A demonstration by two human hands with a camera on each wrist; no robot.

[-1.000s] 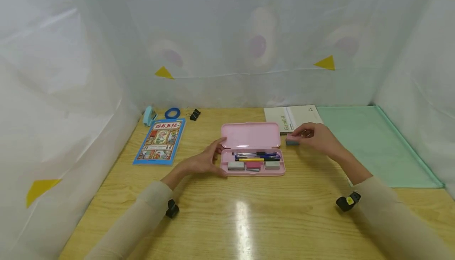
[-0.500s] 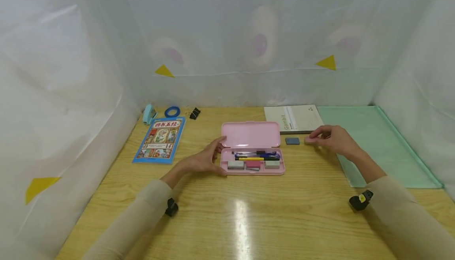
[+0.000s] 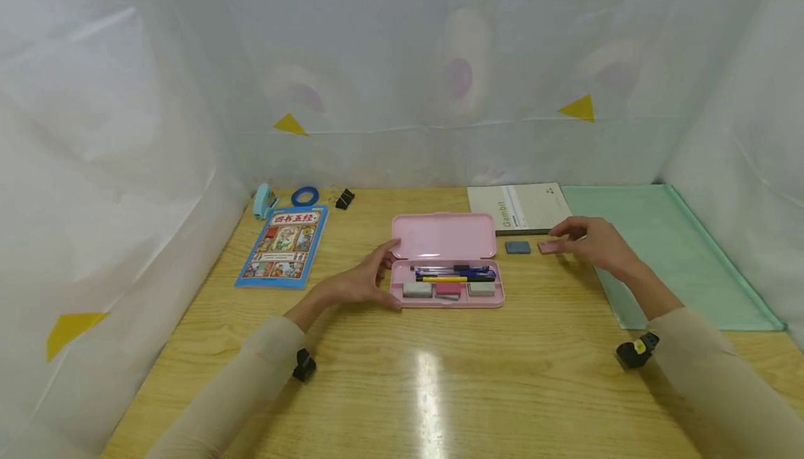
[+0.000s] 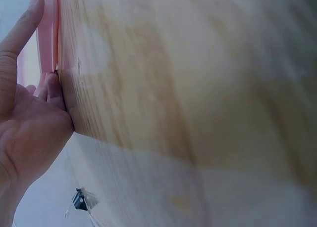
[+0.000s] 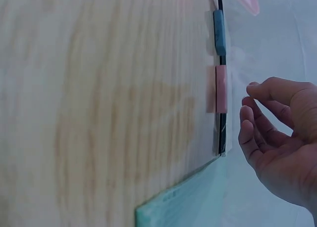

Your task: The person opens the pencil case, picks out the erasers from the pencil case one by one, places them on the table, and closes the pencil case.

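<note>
An open pink pencil case (image 3: 443, 236) lies on the table in the head view. Pens (image 3: 455, 278) fill its long compartment, and erasers (image 3: 481, 289) sit in the small front ones. My left hand (image 3: 354, 284) rests against the case's left side, thumb at the front corner and fingers spread toward the lid. Right of the case are a blue-grey eraser (image 3: 518, 247) and a pink eraser (image 3: 548, 247), side by side and apart. My right hand (image 3: 593, 243) hovers beside the pink eraser; the right wrist view shows a gap between its loosely bent fingertips (image 5: 253, 88) and the eraser (image 5: 221, 88).
Behind the erasers lies a "Gambit" notebook (image 3: 518, 209), with a green transparent mat (image 3: 678, 257) to its right. At the left are a blue-edged book (image 3: 283, 246), a light-blue stapler (image 3: 264, 201), a blue tape roll (image 3: 305, 197) and a black binder clip (image 3: 345, 199).
My right hand has moved right, lifting the pink eraser off the blue-grey one, setting it down beside it and letting it go. My left hand has stayed at the case.
</note>
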